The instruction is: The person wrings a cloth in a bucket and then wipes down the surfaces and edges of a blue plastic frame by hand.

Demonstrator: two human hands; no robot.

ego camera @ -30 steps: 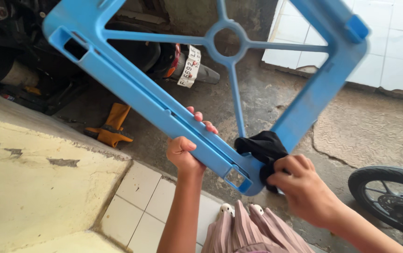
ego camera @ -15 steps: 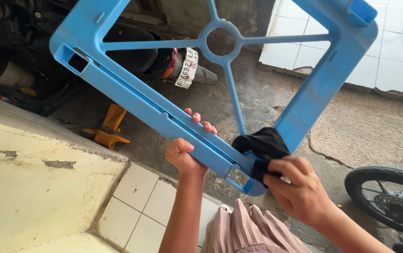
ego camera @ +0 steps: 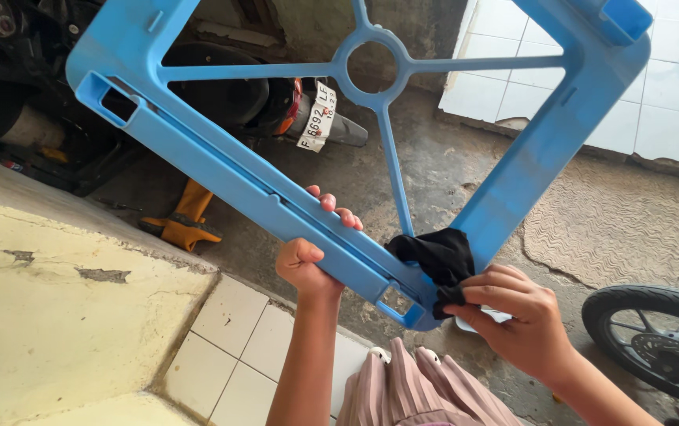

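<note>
Head view: left hand clenched round one blue plastic frame, right hand beside it pinching one black cloth against its corner

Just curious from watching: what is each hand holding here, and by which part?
The left hand grips the blue plastic frame by its lower side bar. The right hand pinches a black cloth against the frame's bottom corner.

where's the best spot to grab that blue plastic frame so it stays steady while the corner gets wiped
Probably the long lower side bar of the blue plastic frame, near the corner, coming from underneath. That is where the left hand grips it, fingers curled over the bar's edge. The bar is straight with a lip to hook fingers on, and holding near the corner should brace it against the black cloth that the right hand presses there.
</note>
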